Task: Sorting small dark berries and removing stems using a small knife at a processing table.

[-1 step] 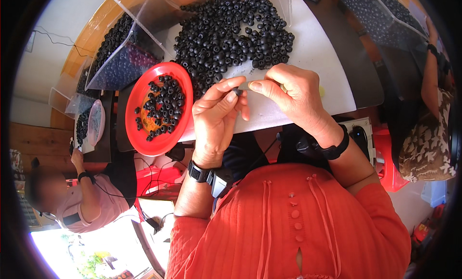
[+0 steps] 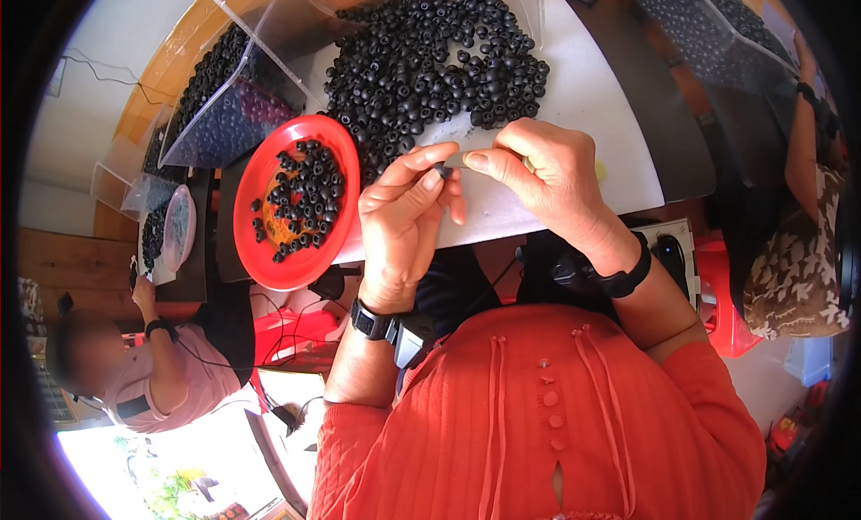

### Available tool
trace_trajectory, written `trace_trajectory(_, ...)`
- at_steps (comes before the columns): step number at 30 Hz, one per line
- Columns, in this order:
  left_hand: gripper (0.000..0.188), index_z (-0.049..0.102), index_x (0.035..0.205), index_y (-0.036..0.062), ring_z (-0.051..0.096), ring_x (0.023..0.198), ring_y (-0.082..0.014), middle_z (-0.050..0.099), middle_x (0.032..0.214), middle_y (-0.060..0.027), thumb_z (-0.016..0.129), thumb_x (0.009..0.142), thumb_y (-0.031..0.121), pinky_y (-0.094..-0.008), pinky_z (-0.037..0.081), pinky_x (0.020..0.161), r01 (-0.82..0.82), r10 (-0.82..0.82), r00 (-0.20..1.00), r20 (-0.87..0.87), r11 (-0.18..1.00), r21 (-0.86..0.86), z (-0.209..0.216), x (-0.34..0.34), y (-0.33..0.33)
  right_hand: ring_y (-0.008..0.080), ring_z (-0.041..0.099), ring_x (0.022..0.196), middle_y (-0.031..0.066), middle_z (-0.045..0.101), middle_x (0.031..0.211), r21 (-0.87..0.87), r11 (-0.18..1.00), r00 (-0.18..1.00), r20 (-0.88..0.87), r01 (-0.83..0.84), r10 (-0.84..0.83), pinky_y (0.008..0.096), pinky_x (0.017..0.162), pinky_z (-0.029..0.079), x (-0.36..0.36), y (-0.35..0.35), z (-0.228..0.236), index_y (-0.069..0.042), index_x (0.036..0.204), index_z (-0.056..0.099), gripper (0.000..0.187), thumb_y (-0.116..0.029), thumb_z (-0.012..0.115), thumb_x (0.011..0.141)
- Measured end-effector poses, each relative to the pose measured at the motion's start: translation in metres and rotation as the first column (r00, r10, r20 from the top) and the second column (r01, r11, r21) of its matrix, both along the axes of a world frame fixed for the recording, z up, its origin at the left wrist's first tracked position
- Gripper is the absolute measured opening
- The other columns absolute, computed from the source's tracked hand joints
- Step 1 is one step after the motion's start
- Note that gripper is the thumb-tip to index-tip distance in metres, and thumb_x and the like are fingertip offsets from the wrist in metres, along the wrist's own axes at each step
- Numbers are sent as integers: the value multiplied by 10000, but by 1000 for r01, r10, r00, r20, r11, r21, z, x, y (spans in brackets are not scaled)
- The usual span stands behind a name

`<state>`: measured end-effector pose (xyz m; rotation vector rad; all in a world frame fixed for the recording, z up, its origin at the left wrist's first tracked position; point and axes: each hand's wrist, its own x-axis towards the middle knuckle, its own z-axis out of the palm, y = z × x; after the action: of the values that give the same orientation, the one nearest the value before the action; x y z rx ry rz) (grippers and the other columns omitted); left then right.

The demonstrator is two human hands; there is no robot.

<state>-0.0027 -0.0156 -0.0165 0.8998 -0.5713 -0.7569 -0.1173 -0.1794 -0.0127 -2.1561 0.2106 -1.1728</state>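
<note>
My left hand [image 2: 400, 210] pinches a small black round part [image 2: 441, 170] between thumb and fingers, above the near edge of a white board [image 2: 601, 98]. Closed beside it, my right hand [image 2: 558, 174] grips a thin, flat, greyish blade-like strip [image 2: 456, 160] that reaches to the black part. The fingers hide most of both. Behind my hands a large pile of black round parts [image 2: 430, 80], many with a hole, is spread over the board. To the left, a red oval plate [image 2: 248, 201] holds more of these parts.
Clear plastic bins [image 2: 215, 130] of dark parts stand at the far left, another bin [image 2: 708, 26] at the far right. One person [image 2: 161, 376] sits at the left by a pink tray [image 2: 179, 228]; another person's arm [image 2: 801, 152] shows at the right. A red stool [image 2: 722, 296] stands below.
</note>
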Motion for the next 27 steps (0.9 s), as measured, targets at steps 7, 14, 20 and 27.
trace_trajectory(7, 262, 667, 1263, -103, 669, 937, -247, 691, 1096, -175, 551, 1043, -18, -357, 555, 671, -10, 10, 999, -36, 1000, -6, -2, 0, 0, 290, 532, 510, 87, 510, 575, -43, 999, 1000, 8, -21, 21, 421, 480, 397, 2, -2, -3, -69, 648, 527, 451, -289, 847, 878)
trace_trajectory(14, 254, 683, 1261, -89, 670, 887, -235, 691, 1083, -161, 560, 1049, -22, -351, 566, 689, 31, -33, 999, -35, 999, -39, -2, 1, -1, 272, 523, 501, 83, 515, 578, -71, 997, 999, 17, -40, 42, 406, 476, 393, 0, 0, 0, -61, 653, 541, 433, -262, 857, 870)
trace_trajectory(20, 250, 700, 1268, -71, 683, 844, -222, 698, 1065, -153, 591, 1048, -21, -339, 585, 703, 4, -8, 998, -60, 998, -63, 1, -2, -1, 227, 507, 482, 92, 556, 596, 93, 996, 994, 112, -8, -3, 367, 464, 380, 0, 4, 4, -35, 691, 603, 339, -172, 852, 876)
trace_trajectory(27, 251, 705, 1258, -70, 685, 853, -212, 702, 1066, -152, 587, 1038, -40, -332, 588, 682, -52, 53, 996, 73, 999, -5, 16, -2, 11, 226, 491, 479, 90, 544, 593, 64, 998, 993, 115, 1, -8, 367, 463, 373, -1, 2, 4, -29, 682, 604, 339, -146, 867, 860)
